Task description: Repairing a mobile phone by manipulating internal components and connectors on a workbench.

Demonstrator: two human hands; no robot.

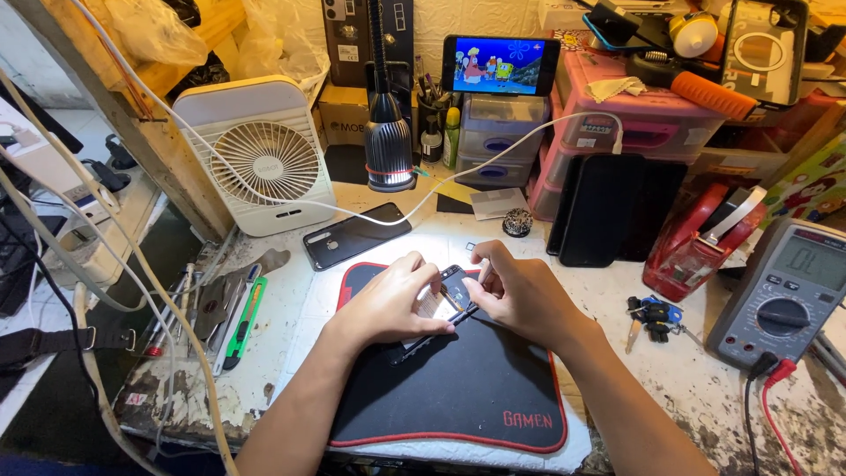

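An opened black phone lies tilted on a black mat with a red border, under a bright desk lamp. My left hand grips the phone's left side, fingers curled over its edge. On the right side, my right hand pinches at the phone's upper part with thumb and forefinger. Whether a small tool sits between those fingers cannot be told.
A black phone back cover lies beyond the mat. A white fan stands at left, a green utility knife and tools beside it. At right are a multimeter, red tape dispenser, keys and plastic drawers.
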